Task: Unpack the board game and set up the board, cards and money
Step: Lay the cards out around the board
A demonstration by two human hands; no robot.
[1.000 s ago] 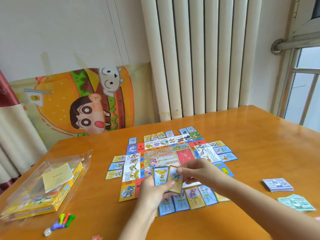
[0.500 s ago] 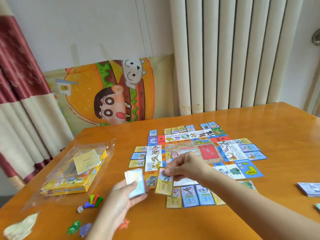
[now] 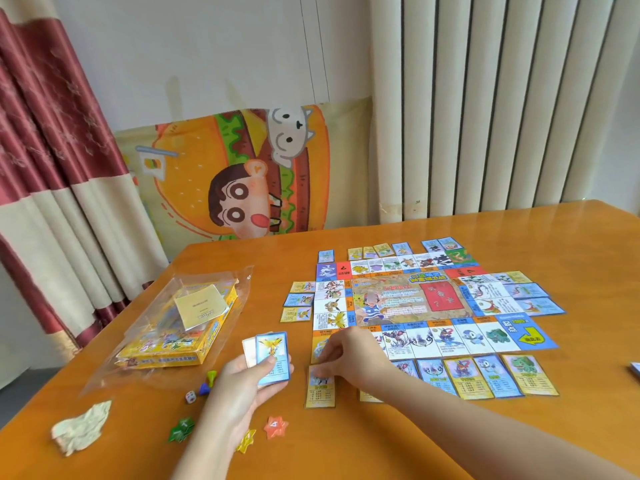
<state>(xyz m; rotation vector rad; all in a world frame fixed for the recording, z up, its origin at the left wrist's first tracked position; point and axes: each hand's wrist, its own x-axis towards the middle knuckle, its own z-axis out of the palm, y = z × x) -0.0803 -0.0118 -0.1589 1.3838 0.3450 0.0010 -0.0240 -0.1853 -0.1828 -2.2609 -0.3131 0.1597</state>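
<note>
My right hand [image 3: 349,358] is down at the near-left corner of the game board [image 3: 408,299], fingers curled and fingertips pinching the far end of a yellow-bordered card [image 3: 320,389]. That card lies flat on the desk [image 3: 519,237], just outside the board's near edge and at the left end of the row of cards [image 3: 485,375] laid along that edge; my wrist hides part of the row. My left hand [image 3: 249,382] is raised just left of it, thumb across a small stack of cards [image 3: 272,358] gripped face up, a blue-bordered yellow bird on top. More cards line the board's left, far and right edges. Near my left wrist: a die [image 3: 190,396], coloured pawns [image 3: 207,382], and green [image 3: 180,429], orange [image 3: 276,426] and yellow [image 3: 246,441] star tokens. Farther left sit the yellow game box [image 3: 180,327] in its clear bag and a crumpled paper [image 3: 83,427].
</note>
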